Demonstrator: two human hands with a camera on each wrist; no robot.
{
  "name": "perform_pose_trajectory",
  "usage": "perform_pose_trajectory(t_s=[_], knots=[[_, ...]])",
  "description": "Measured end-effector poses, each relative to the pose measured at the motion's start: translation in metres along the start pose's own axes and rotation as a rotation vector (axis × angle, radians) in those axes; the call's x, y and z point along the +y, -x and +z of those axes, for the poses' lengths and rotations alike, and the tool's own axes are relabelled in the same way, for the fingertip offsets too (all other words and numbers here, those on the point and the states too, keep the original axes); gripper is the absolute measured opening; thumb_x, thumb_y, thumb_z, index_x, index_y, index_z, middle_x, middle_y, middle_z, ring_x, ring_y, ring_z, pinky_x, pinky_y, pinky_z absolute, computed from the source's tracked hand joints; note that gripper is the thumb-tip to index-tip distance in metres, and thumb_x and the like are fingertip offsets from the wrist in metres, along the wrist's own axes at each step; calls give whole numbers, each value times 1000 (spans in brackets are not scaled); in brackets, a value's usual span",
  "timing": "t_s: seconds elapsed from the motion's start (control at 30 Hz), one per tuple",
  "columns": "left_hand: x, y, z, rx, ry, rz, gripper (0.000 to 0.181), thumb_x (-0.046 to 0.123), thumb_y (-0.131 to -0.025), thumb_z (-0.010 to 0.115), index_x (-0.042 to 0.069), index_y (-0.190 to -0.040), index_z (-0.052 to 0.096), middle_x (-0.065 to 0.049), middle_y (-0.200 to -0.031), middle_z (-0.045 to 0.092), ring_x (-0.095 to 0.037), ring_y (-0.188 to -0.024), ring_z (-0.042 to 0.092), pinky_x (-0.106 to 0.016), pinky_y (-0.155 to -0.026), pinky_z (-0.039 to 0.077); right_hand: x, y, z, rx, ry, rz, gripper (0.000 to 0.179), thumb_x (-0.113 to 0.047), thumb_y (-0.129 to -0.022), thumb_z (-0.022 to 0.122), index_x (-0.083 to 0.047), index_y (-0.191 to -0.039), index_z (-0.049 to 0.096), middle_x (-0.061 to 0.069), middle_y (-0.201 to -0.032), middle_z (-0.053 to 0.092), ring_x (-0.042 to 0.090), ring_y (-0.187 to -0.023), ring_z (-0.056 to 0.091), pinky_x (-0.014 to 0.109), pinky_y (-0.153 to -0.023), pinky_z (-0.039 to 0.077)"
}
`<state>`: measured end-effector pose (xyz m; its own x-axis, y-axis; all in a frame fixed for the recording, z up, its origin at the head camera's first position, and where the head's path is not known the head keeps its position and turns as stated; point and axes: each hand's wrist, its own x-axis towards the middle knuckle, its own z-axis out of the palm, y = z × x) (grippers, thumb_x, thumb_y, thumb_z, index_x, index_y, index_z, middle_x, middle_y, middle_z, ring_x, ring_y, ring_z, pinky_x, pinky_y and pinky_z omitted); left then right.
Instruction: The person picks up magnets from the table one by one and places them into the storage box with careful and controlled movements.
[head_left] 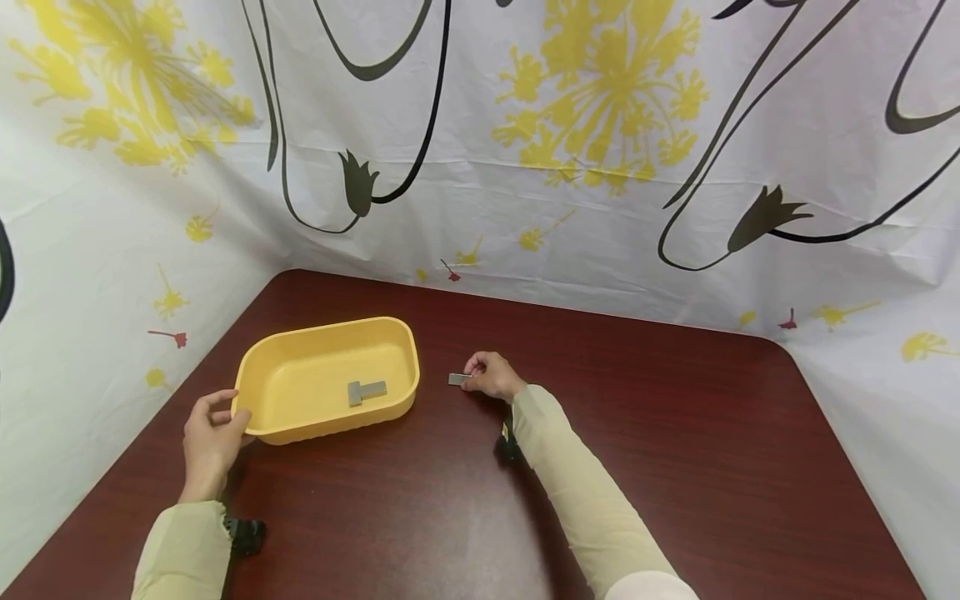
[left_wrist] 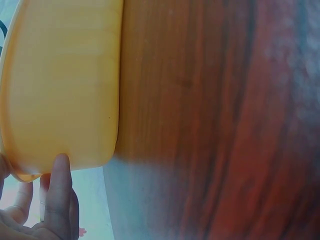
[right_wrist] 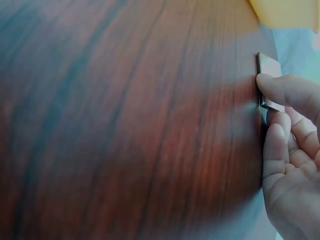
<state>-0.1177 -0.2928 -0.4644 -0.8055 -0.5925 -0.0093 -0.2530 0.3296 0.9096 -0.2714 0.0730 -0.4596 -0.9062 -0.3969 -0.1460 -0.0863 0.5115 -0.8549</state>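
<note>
A yellow plastic tray (head_left: 300, 421) stands at the left of the table, and its outer wall (left_wrist: 65, 90) fills the left of the left wrist view. My left hand (head_left: 212, 437) holds the tray's left end at the rim. Inside the tray lie two small grey metal blocks (head_left: 372, 389), touching in a T shape. Right of the tray, my right hand (head_left: 493, 377) pinches one end of another flat, shiny metal block (right_wrist: 270, 67) close to the tabletop. The thumb lies on the block in the right wrist view; the fingertips behind it are partly hidden.
The dark red wooden table (head_left: 637, 400) has rounded far corners. A white cloth (head_left: 465, 208) with yellow and dark plant prints hangs behind it and along its sides. Black cameras (head_left: 246, 537) are strapped at both wrists.
</note>
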Motion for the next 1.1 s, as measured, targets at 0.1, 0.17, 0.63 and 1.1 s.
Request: perform_pose_trajectory(t_s=[0.1, 0.17, 0.63, 1.1], knots=[[-14, -9, 2, 4, -6, 16, 37, 16, -83, 53, 10, -119, 44, -7, -86, 49, -8, -56, 57, -18, -46, 49, 0, 0, 1, -4, -16, 2, 19, 2, -69, 70, -1, -82, 56, 3, -72, 49, 14, -64, 45, 20, -54, 39], [-4, -3, 0, -6, -9, 5, 38, 15, -84, 52, 8, -120, 43, -9, -87, 49, -8, -55, 57, -20, -50, 51, 1, -1, 1, -8, -24, 2, 18, 2, -70, 69, -1, -84, 58, 3, -71, 49, 14, -63, 44, 20, -54, 38], [29, 18, -3, -16, -7, -25, 40, 10, -84, 50, 2, -122, 41, -11, -87, 48, -5, -54, 54, -22, -52, 52, 2, 2, 1, -30, -21, -18, 15, 0, -73, 66, 1, -88, 65, 2, -68, 48, 12, -58, 41, 19, -49, 34], [4, 3, -2, 10, 13, 22, 37, 13, -82, 54, 5, -117, 44, -9, -83, 48, -11, -53, 57, -22, -45, 50, 4, 1, 3, -24, -22, -17, 9, -3, -77, 63, -2, -86, 63, 3, -72, 51, 13, -60, 44, 20, -51, 36]])
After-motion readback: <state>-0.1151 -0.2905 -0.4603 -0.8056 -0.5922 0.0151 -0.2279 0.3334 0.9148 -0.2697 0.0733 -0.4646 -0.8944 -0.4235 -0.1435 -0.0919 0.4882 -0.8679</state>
